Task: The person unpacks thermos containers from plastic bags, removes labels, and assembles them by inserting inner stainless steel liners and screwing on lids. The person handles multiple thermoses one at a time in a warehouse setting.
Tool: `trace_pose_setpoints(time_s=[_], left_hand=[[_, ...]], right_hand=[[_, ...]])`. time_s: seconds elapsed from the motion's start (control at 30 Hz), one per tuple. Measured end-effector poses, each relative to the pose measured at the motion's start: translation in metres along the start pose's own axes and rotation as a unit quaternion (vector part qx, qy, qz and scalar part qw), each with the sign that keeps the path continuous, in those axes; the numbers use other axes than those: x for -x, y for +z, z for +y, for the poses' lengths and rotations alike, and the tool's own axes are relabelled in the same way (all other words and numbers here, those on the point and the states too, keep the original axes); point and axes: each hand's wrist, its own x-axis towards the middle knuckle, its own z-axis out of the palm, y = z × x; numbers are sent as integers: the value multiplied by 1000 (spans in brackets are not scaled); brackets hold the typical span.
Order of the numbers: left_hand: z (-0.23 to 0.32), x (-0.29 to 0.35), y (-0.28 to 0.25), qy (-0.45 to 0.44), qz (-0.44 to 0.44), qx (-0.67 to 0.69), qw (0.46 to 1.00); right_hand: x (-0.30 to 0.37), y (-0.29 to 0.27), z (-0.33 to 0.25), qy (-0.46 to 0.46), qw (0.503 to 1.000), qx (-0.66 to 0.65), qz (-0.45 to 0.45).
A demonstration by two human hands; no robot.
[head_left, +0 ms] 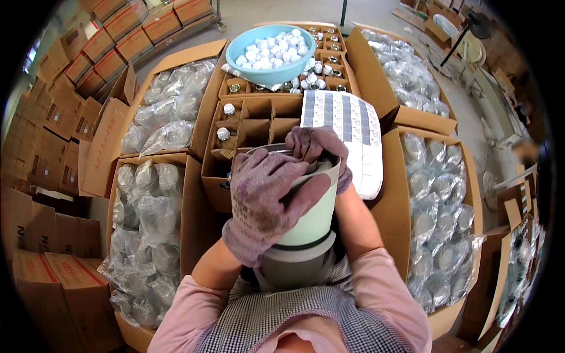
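Pale-green bin [316, 222], frame centre, long axis down-frame — left hand [263, 197] across its left side, fingers spread; right hand [319, 148] at its top, fingers curled, pinch unclear.

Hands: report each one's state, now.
Left hand: open, thumb spread, at the pale green cylindrical container.
Right hand: fingers curled at its top; whether holding anything cannot be told.

Rough, matt cloth gloves [259, 203]
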Motion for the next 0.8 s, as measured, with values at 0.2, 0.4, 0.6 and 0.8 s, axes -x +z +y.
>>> trace_pose_setpoints(time_s=[0.2, 0.4, 0.6, 0.8], left_hand=[[-20, 3, -8, 4, -21, 98, 995], [-83, 20, 15, 40, -6, 368, 929], [-115, 28, 32, 60, -4, 448, 892], [-73, 1, -26, -65, -79, 386, 917]], right_hand=[[-12, 22, -43, 42, 963, 264, -28], [-11, 52, -86, 174, 860, 479, -29], [-18, 87, -86, 132, 805, 578, 3], [-11, 21, -73, 129, 960, 246, 33]])
